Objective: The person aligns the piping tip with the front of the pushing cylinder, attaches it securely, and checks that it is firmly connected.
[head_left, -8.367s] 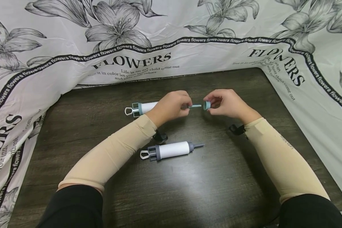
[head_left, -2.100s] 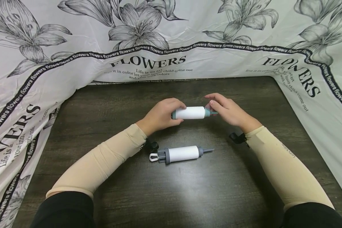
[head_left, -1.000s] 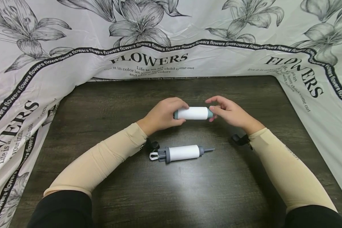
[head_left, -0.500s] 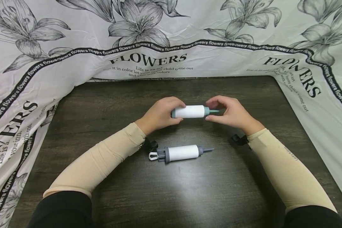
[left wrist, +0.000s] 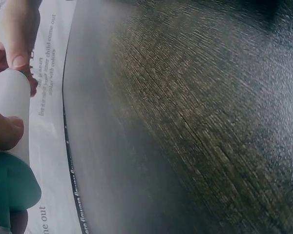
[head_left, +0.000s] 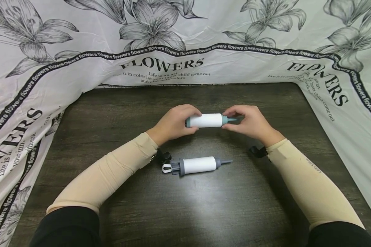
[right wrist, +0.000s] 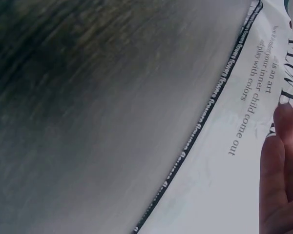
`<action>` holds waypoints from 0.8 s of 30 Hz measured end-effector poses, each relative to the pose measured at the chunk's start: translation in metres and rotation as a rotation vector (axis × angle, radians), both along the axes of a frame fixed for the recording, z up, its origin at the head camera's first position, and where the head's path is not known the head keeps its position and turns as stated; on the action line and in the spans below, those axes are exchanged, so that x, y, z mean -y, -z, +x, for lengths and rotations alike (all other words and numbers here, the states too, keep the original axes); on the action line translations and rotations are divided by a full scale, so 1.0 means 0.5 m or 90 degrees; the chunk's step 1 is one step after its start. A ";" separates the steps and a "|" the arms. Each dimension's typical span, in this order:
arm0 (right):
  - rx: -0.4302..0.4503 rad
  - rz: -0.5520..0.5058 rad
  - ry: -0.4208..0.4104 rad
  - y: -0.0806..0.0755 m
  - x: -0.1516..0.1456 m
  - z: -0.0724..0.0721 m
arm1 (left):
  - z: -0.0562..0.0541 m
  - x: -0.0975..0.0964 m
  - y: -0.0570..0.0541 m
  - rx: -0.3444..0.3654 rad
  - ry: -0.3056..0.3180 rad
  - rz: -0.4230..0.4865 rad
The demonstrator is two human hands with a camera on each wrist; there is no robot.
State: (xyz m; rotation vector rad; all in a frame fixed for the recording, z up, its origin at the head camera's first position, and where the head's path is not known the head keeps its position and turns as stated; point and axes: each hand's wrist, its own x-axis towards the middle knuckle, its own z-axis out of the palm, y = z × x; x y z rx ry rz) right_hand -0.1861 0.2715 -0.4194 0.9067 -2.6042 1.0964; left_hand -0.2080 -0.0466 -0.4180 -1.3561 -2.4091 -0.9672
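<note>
Above the far middle of the table, my left hand (head_left: 179,122) grips a large syringe (head_left: 208,120) with a white barrel and teal ends. It lies level, its thin teal nozzle pointing right. In the left wrist view the thumb presses on the white barrel (left wrist: 17,97), beside the teal flange (left wrist: 14,183); the plunger end is mostly hidden by the hand in the head view. My right hand (head_left: 250,122) pinches the teal collar at the barrel's front between thumb and fingers, around the nozzle. Nearer me lies a second syringe (head_left: 199,165), white with grey ends and a white pull ring.
The syringes are over a dark wood-grain table (head_left: 185,212). A white sheet (head_left: 235,68) printed with flowers and lettering rises along the back and both sides. Black wrist straps (head_left: 258,151) sit below each hand.
Earlier the right hand held the teal collar apart from the nozzle; now the collar sits on the barrel. Over the last second its fingers lifted off and closed on the collar again.
</note>
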 end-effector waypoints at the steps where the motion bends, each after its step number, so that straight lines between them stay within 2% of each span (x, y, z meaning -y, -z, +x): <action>1: 0.008 0.000 -0.002 0.000 -0.001 0.000 | 0.000 0.000 0.000 -0.001 0.002 0.001; 8: 0.113 -0.008 -0.021 -0.001 -0.004 -0.001 | 0.000 0.002 0.001 0.000 0.014 0.007; 11: 0.159 0.002 -0.013 -0.002 -0.001 0.001 | -0.001 0.002 0.002 -0.002 0.016 0.006; 13: 0.170 0.013 -0.003 -0.002 0.000 0.003 | -0.001 0.003 0.001 -0.003 0.015 0.004; 15: 0.160 0.020 0.001 -0.002 0.003 0.005 | -0.001 0.004 0.001 -0.002 0.013 0.002; 21: 0.056 0.024 -0.013 -0.003 0.010 0.004 | 0.000 0.008 -0.003 0.005 -0.008 -0.009; 24: 0.041 0.028 -0.014 -0.002 0.012 0.001 | 0.001 0.009 -0.004 0.007 -0.003 -0.011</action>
